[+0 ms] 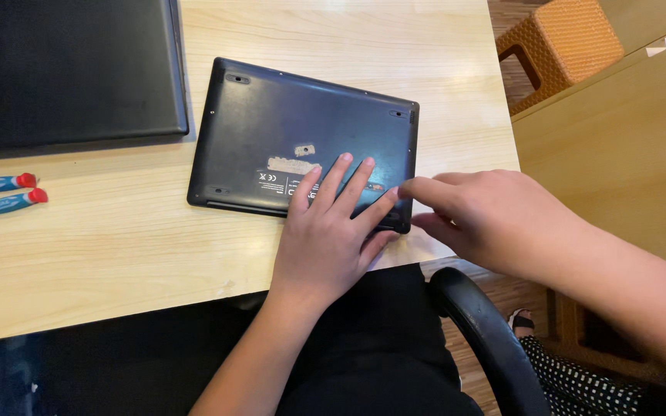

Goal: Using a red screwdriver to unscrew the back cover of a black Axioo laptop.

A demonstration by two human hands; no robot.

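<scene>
Laptop: dark, underside up, near desk's front right edge.
Left hand: open, flat on base, pinning it.
Right hand: open fingers touching near right corner.
Handling: likely press steadily, work corner gently.
Screwdrivers: left edge.

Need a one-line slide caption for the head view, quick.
Left hand pressed flat on an upturned dark laptop while right hand fingers its near corner, on a wooden table.
</scene>
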